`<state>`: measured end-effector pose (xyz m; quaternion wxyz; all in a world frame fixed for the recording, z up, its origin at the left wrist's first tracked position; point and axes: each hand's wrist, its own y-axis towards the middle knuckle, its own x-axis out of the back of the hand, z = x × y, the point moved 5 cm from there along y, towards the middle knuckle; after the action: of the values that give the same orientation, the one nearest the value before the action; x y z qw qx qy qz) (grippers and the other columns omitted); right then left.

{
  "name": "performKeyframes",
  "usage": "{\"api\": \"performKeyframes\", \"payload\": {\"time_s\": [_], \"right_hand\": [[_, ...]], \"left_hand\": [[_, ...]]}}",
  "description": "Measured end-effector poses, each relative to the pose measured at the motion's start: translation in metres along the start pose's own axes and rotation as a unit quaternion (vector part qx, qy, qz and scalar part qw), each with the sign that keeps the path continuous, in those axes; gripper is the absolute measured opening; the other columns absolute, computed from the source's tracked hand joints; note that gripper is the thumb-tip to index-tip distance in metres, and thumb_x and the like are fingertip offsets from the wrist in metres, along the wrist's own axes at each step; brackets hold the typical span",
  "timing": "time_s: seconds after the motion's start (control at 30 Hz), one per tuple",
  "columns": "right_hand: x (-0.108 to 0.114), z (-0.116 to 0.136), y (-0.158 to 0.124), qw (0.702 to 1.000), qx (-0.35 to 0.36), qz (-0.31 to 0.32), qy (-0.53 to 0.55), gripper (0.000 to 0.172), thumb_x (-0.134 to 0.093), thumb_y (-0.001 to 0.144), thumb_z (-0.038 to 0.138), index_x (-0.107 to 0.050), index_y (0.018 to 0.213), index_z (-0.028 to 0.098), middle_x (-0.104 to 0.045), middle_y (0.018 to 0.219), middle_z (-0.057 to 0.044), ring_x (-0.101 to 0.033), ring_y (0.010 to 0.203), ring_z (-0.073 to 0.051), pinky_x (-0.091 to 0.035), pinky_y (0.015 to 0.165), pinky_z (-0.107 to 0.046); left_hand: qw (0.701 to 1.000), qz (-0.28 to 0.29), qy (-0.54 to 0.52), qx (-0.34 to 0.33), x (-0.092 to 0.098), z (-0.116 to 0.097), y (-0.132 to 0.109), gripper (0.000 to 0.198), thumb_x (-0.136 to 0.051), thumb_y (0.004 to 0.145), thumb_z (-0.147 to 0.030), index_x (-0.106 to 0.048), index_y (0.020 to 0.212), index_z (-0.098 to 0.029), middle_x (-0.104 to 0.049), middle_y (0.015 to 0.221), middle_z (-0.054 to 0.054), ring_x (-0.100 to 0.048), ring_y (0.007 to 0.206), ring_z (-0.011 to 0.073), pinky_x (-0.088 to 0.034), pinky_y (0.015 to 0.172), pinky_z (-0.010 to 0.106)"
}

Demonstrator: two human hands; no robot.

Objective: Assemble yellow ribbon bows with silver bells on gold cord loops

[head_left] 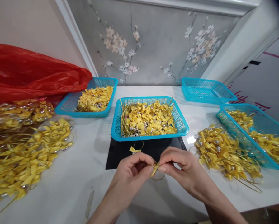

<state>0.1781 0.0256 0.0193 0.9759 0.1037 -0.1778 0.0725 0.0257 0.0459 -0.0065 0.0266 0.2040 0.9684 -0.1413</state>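
Note:
Between my two hands is a small yellow ribbon bow (155, 169) with a thin gold cord loop hanging below it. My left hand (137, 171) pinches it from the left with thumb and forefinger. From the other side, my right hand (175, 161) grips it in the same way, fingertips almost meeting. Just beyond my left fingers, another yellow bow (135, 150) with a cord loop lies on a black mat (116, 155). A blue basket (151, 138) behind the mat holds a heap of yellow bows with silver beads and gold cords.
Loose bows (32, 165) spread across the left of the white table (78, 193), below a red plastic bag (32, 71). Another bow pile (223, 152) lies at right. More blue baskets stand around: back left (67, 107), back right (207, 98), far right (249, 140).

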Motion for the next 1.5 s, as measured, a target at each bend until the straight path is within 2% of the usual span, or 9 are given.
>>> {"api": "performKeyframes", "payload": {"time_s": [0.17,0.33,0.57,0.73,0.9,1.27,1.5], "right_hand": [[0.003,0.004,-0.003,0.999,0.012,0.008,-0.035,0.02,-0.057,0.089,0.007,-0.071,0.081,0.019,-0.065,0.08,0.0,-0.061,0.071,-0.01,-0.048,0.063,-0.02],[0.005,0.011,-0.006,0.996,0.046,-0.024,-0.07,0.02,-0.058,0.088,0.006,-0.071,0.081,0.019,-0.063,0.081,0.0,-0.06,0.072,-0.01,-0.049,0.065,-0.019],[0.006,0.017,-0.006,0.993,0.071,-0.029,-0.093,0.021,-0.055,0.089,0.006,-0.069,0.085,0.02,-0.063,0.084,-0.002,-0.06,0.077,-0.012,-0.052,0.069,-0.021],[0.006,0.021,-0.006,0.992,0.075,-0.03,-0.102,0.02,-0.053,0.09,0.007,-0.065,0.082,0.02,-0.063,0.091,-0.005,-0.062,0.085,-0.015,-0.053,0.073,-0.024],[0.002,0.024,-0.006,0.991,0.08,-0.028,-0.101,0.019,-0.051,0.09,0.006,-0.064,0.083,0.019,-0.063,0.09,-0.004,-0.062,0.08,-0.013,-0.052,0.07,-0.022],[-0.002,0.03,-0.004,0.987,0.098,-0.043,-0.123,0.021,-0.048,0.091,0.005,-0.064,0.087,0.018,-0.065,0.09,-0.006,-0.063,0.083,-0.015,-0.055,0.074,-0.027],[-0.006,0.024,-0.006,0.987,0.092,-0.045,-0.127,0.022,-0.046,0.091,0.004,-0.064,0.093,0.017,-0.063,0.096,-0.008,-0.064,0.084,-0.016,-0.057,0.076,-0.027]], "left_hand": [[1.0,-0.01,-0.029,-0.004,0.001,-0.002,-0.001,0.004,-0.072,0.079,-0.023,-0.07,0.078,-0.02,-0.071,0.086,0.001,-0.062,0.078,0.014,-0.048,0.072,0.023],[1.0,-0.003,-0.006,-0.029,0.0,-0.005,-0.003,0.003,-0.067,0.083,-0.022,-0.07,0.082,-0.022,-0.071,0.088,0.0,-0.063,0.083,0.0147,-0.049,0.075,0.022],[0.999,-0.017,-0.007,-0.046,0.004,-0.004,-0.006,0.011,-0.062,0.086,-0.019,-0.067,0.077,-0.024,-0.071,0.094,-0.001,-0.064,0.083,0.0138,-0.047,0.074,0.021],[0.996,-0.021,0.029,-0.078,0.006,-0.007,-0.008,0.015,-0.061,0.085,-0.019,-0.072,0.076,-0.023,-0.072,0.095,0.003,-0.064,0.086,0.0174,-0.048,0.074,0.024],[0.992,-0.014,0.034,-0.118,0.002,-0.014,-0.01,0.006,-0.065,0.084,-0.022,-0.071,0.081,-0.023,-0.07,0.095,0.003,-0.063,0.088,0.0181,-0.05,0.074,0.023],[0.993,-0.08,0.021,-0.085,0.001,-0.01,-0.005,0.009,-0.068,0.08,-0.025,-0.068,0.073,-0.021,-0.069,0.088,0.002,-0.063,0.073,0.0164,-0.052,0.065,0.022],[0.989,-0.078,0.076,-0.104,0.003,-0.012,-0.005,0.006,-0.065,0.083,-0.02,-0.069,0.08,-0.024,-0.071,0.089,0.001,-0.065,0.081,0.0172,-0.053,0.069,0.021]]}}
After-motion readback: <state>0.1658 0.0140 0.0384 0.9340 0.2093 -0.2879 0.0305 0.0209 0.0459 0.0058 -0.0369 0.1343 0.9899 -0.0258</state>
